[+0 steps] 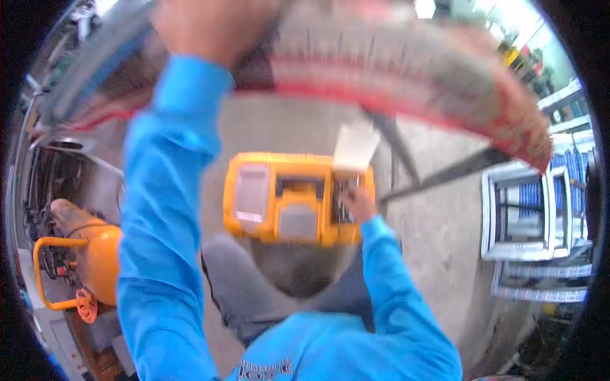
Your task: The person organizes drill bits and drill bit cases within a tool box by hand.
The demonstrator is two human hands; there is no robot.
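At the yellow toolbox's (327, 233) right end, the right hand (360, 204) reaches into an open compartment (339, 214); the left hand (213, 28) blurs against a red-edged panel (381, 70). Neither's finger pose is clear.

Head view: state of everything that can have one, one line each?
toolbox: partly open
right lid: raised, open
middle lid: shut
left lid: shut
right hand: fingers in the open compartment, grip unclear
left hand: raised, grip too blurred to tell
white frames: overlapping
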